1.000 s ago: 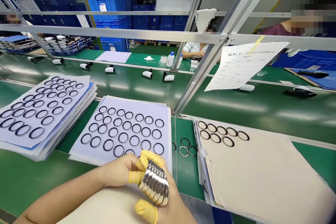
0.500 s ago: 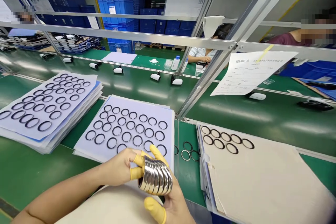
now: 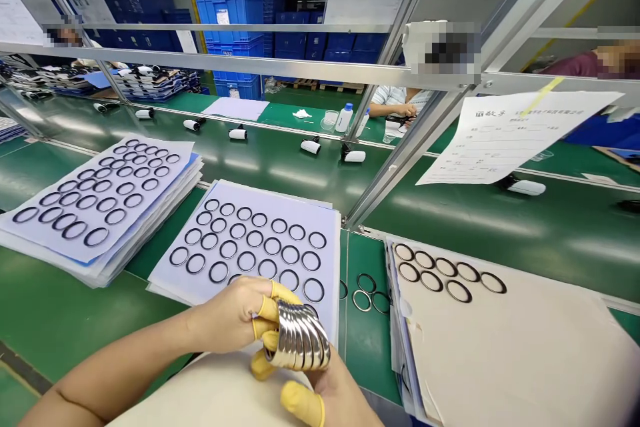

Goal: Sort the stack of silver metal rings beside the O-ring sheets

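Both hands meet at the bottom centre around a fanned stack of shiny metal rings [image 3: 299,340]. My left hand [image 3: 240,317], yellow cots on its fingertips, pinches the stack's left end. Beneath the stack lies my right hand [image 3: 325,393], cradling it in palm and thumb, a yellow cot on the thumb. Just behind the hands lies a white sheet covered with rows of black rings [image 3: 255,243]. A tan sheet [image 3: 500,353] at right carries two short rows of rings [image 3: 445,270] along its top edge.
A stack of ring-filled sheets [image 3: 100,200] lies at left. Three loose rings [image 3: 367,290] rest on the green bench between the sheets. Behind runs a green conveyor [image 3: 280,163] carrying white parts. A slanted aluminium post [image 3: 400,160] and hanging paper [image 3: 505,140] stand ahead; other workers sit beyond.
The view has shifted slightly left and up. My left fingers have curled tighter over the stack's left end, and the rings fan out a little flatter in my right hand.
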Action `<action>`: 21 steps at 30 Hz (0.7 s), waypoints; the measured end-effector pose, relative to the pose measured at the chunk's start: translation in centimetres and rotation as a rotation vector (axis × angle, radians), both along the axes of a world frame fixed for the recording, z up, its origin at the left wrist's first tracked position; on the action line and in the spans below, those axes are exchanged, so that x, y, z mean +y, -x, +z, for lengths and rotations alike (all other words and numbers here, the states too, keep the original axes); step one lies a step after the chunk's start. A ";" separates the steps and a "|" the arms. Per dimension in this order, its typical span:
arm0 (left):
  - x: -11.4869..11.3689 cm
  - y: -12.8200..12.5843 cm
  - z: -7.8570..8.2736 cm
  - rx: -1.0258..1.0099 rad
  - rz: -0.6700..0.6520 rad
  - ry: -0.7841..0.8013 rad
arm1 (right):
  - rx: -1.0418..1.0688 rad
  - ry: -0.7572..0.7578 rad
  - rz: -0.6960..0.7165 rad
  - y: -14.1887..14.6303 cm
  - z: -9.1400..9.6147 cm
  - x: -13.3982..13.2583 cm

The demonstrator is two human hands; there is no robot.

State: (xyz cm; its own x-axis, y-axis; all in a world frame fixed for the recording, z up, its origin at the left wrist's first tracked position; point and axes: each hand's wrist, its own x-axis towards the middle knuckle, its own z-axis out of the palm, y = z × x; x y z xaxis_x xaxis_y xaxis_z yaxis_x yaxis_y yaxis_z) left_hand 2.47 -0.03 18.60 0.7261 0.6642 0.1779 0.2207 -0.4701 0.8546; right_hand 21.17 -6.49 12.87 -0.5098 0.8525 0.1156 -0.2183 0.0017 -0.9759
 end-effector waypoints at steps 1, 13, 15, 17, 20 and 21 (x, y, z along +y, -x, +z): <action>0.2 -0.2 0.0 0.000 -0.013 -0.036 | 0.031 0.003 0.046 0.0 0.5 0.4; 1.4 -1.3 0.0 0.009 -0.114 -0.182 | 0.170 0.077 0.064 0.3 1.4 1.3; 1.9 -1.1 0.1 0.090 -0.162 -0.186 | 0.206 0.137 0.038 0.4 1.5 1.4; 2.6 -0.7 0.2 0.215 -0.230 -0.152 | 0.239 0.179 0.021 0.5 1.4 1.5; 3.8 0.2 0.5 0.327 -0.361 0.009 | 0.173 0.186 -0.030 0.5 1.2 1.5; 4.2 0.4 0.6 0.329 -0.408 0.106 | 0.121 0.173 -0.057 0.4 1.2 1.5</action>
